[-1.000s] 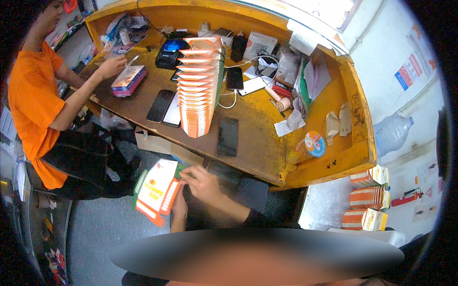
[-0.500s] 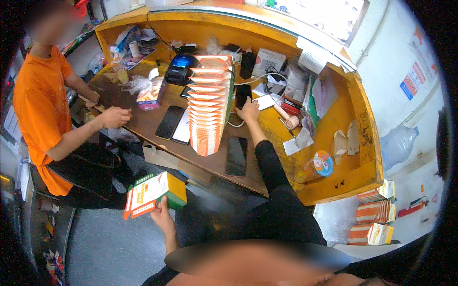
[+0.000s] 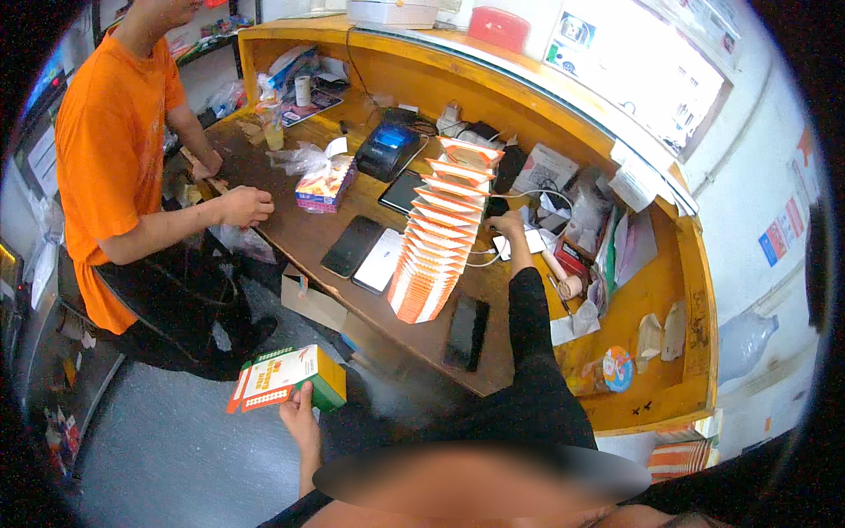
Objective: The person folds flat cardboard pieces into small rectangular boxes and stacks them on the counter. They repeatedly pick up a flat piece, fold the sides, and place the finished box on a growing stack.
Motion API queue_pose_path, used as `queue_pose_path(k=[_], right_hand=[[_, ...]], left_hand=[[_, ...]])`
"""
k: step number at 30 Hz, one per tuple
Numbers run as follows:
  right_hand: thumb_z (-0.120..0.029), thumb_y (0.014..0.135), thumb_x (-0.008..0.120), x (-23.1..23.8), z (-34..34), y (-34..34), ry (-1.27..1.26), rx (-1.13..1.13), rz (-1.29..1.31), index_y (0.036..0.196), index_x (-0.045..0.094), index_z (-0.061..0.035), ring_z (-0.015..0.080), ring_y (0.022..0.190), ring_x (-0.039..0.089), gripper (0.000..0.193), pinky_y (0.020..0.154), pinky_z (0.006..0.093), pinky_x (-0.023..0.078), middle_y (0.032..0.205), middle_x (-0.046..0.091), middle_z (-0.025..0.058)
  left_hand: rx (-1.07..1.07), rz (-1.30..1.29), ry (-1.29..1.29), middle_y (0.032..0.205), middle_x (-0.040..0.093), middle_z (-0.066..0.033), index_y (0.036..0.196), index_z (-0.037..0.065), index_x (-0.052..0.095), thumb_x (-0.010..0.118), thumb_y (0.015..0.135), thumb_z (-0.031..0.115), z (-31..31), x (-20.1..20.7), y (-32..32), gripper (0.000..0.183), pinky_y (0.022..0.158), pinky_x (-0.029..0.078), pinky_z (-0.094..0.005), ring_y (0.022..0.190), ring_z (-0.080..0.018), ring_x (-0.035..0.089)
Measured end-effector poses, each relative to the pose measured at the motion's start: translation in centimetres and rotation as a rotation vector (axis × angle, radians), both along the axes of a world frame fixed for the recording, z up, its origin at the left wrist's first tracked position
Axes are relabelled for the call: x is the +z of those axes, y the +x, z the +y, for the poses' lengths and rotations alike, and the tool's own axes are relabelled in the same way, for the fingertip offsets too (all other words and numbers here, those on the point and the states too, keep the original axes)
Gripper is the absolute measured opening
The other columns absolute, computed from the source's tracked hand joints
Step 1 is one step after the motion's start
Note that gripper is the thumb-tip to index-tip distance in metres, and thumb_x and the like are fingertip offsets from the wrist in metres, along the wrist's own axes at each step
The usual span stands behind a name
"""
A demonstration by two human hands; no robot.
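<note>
My left hand (image 3: 302,418) grips an opened carton box (image 3: 295,377) by its near side, low over the floor in front of the desk. The box is white, orange, green and yellow, with flaps sticking out at its left end. My right hand (image 3: 507,225) reaches across the desk, its fingers bent at a dark, phone-like slab (image 3: 497,208), partly hidden behind a tall stack. That stack is a leaning row of nested flat orange and white cartons (image 3: 431,255) on the desk. A black phone (image 3: 466,332) lies beside my right forearm.
A person in an orange shirt (image 3: 119,158) stands at the left, hands over the desk edge. On the brown desk (image 3: 264,189) are a black-and-blue printer (image 3: 387,151), more phones (image 3: 352,245), a small snack box (image 3: 324,187), cables and papers. A raised yellow ledge (image 3: 695,352) borders the right.
The view has shifted, so the desk appears lower and further right. My right hand has moved slightly farther over the dark slab. My left hand still holds the carton box.
</note>
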State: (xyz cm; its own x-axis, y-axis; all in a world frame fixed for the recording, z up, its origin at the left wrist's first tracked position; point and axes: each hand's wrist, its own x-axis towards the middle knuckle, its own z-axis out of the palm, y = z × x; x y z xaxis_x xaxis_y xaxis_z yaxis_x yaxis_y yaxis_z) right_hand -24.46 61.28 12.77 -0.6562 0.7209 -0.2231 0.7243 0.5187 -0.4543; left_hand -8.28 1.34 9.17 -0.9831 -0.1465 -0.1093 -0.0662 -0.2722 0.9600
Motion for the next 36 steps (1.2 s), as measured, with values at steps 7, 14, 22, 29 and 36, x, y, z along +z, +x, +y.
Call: queue_pose_path(k=[7, 14, 22, 29, 36], right_hand=[[-0.028, 0.054, 0.080, -0.3, -0.6, -0.4, -0.210, 0.292, 0.583, 0.126, 0.051, 0.0021, 0.0248, 0.091, 0.063, 0.084, 0.072, 0.0361, 0.053, 0.113, 0.061, 0.0183], [-0.021, 0.062, 0.075, -4.4, -0.2, -0.9, -0.262, 0.280, 0.593, 0.123, 0.053, 0.0013, 0.0238, 0.092, 0.062, 0.068, 0.076, 0.0357, 0.052, 0.109, 0.063, 0.0163], [-0.013, 0.072, 0.068, -6.2, 0.3, -2.9, -0.249, 0.286, 0.618, 0.119, 0.056, 0.0003, 0.0225, 0.092, 0.062, 0.050, 0.081, 0.0353, 0.050, 0.104, 0.064, 0.0140], [-0.006, 0.080, 0.062, -7.1, 2.6, -5.6, -0.175, 0.313, 0.683, 0.116, 0.059, -0.0006, 0.0215, 0.093, 0.061, 0.036, 0.084, 0.0348, 0.049, 0.100, 0.065, 0.0120], [-0.006, 0.090, 0.055, 2.8, -10.2, 9.0, -0.054, -0.225, 1.306, 0.112, 0.061, 0.0013, 0.0156, 0.082, 0.060, 0.024, 0.075, 0.0294, 0.049, 0.098, 0.065, 0.0078]], left_hand=[[0.033, -0.024, 0.007, 0.088, 0.068, -0.0074, 0.101, -0.008, 0.059, 0.064, 0.091, 0.006, 0.9, -1.1, -0.6, 0.018, 0.069, 0.047, -0.0218, 0.076, -0.0078, 0.059], [0.010, -0.025, -0.016, 0.082, 0.066, -0.0047, 0.099, -0.007, 0.058, 0.064, 0.091, 0.006, 1.3, -1.3, -0.9, 0.016, 0.063, 0.044, -0.0218, 0.071, -0.0059, 0.055], [0.019, -0.067, -0.125, 0.086, 0.066, -0.0056, 0.102, -0.009, 0.057, 0.065, 0.090, 0.006, 2.4, -2.4, -1.3, 0.020, 0.065, 0.045, -0.0224, 0.073, -0.0076, 0.057], [-0.059, -0.097, -0.085, 0.090, 0.067, -0.0080, 0.107, -0.010, 0.057, 0.069, 0.087, 0.006, 3.2, -1.4, -1.2, 0.029, 0.070, 0.050, -0.0255, 0.081, -0.0111, 0.062], [-0.235, 0.167, -0.586, 0.083, 0.070, -0.0123, 0.096, -0.006, 0.065, 0.074, 0.082, 0.009, 6.4, 2.3, -1.1, 0.022, 0.066, 0.052, -0.0251, 0.075, -0.0081, 0.063]])
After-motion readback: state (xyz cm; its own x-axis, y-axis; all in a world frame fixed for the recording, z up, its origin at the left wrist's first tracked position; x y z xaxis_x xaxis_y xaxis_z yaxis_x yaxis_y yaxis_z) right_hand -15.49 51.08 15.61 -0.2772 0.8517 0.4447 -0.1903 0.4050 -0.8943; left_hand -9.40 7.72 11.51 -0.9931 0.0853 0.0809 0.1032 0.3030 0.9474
